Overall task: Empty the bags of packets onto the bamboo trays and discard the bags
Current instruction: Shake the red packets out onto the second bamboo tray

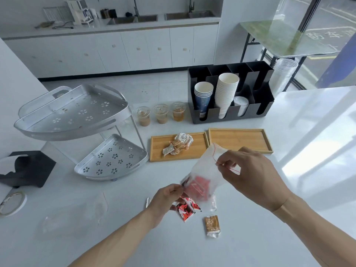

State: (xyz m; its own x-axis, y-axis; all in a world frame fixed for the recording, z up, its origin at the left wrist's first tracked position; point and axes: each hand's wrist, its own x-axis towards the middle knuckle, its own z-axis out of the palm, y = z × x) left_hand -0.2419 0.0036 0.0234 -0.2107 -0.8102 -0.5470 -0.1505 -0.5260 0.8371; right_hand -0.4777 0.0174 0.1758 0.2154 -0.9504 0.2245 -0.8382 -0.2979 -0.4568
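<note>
Loose packets (187, 209) lie on the surface nearest the person. Above them the left hand (165, 199) pinches the bag's (204, 176) bottom and the right hand (248, 174) its red-lined mouth. Tipped here, well short of the empty bamboo tray (240, 139), its red packets would likely spill onto the surface too.

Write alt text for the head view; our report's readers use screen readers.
Two bare hands hold a clear zip bag of red packets above a white counter: right hand at its mouth, left hand at its bottom. Behind sit two bamboo trays, the left tray holding a pile of packets, the right tray bare. Loose packets lie on the counter.
</note>
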